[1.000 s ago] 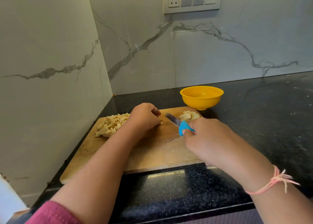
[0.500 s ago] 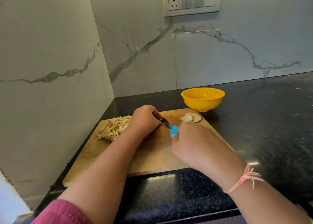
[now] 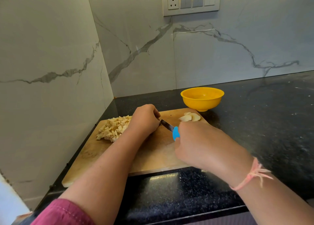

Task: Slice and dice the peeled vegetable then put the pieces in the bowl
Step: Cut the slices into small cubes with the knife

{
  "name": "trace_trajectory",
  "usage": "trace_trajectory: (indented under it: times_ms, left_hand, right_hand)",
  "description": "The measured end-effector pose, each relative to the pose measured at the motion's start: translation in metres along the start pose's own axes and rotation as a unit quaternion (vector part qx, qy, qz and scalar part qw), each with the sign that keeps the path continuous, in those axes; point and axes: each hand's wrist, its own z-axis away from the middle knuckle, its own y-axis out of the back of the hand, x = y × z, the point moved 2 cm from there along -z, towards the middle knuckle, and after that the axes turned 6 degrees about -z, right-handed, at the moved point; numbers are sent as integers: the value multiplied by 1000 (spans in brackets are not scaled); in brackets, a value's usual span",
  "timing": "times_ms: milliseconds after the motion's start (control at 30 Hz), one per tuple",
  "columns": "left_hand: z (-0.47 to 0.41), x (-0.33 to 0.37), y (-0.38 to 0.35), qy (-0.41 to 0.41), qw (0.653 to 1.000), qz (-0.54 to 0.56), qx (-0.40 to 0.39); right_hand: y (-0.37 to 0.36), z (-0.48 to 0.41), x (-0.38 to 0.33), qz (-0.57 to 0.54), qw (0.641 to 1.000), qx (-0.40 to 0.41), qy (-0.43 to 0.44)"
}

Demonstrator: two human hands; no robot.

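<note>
Your black speckled stone desk (image 3: 254, 122) carries the pale wooden chopping board (image 3: 153, 156) in the corner. The round yellow plastic bowl (image 3: 202, 104) sits just beyond the board's far right corner, and no pieces show in it.

Your left grip (image 3: 144, 119) rests knuckles-up on the board with its fingers curled under. I cannot tell whether it pins a piece, since the fingers hide whatever lies beneath.

Your right grip (image 3: 200, 143) is wrapped round the handle of the small blue-handled knife (image 3: 171, 129). Over the last second it has drawn leftward, away from the bowl side. The blade was pointing out near the slices, and its tip now tucks in against the left knuckles.

The heap of pale diced vegetable (image 3: 112, 127) lies at the board's far left, touching your left wrist. The few fanned pale slices (image 3: 189, 118) wait near the bowl, uncut.

By my reading, you have closed in for another cut, so dicing goes on and the transfer to the bowl has not begun.
</note>
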Motion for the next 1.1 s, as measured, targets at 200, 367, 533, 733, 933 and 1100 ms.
trace_trajectory:
  times_ms: [200,367,533,733,933,1100]
  left_hand:
    - [4,-1,0,-14,1000,-15,9]
    - [12,3,3,-60,997,-40,15]
    - [13,8,-2,-94,992,-85,-12]
    - [5,-7,4,-15,986,-168,-7]
    - [3,-4,14,6,991,-136,-5]
    - [17,11,6,-89,987,-102,83]
  right_hand:
    - [10,14,17,-5,1000,-7,-9]
    - [7,13,33,-73,994,73,-41]
    - [8,8,43,-97,989,91,-64]
    - [12,6,62,-149,975,154,-66]
    - [-3,-6,71,-267,947,165,-63]
    - [-11,-9,76,-350,920,160,-76]
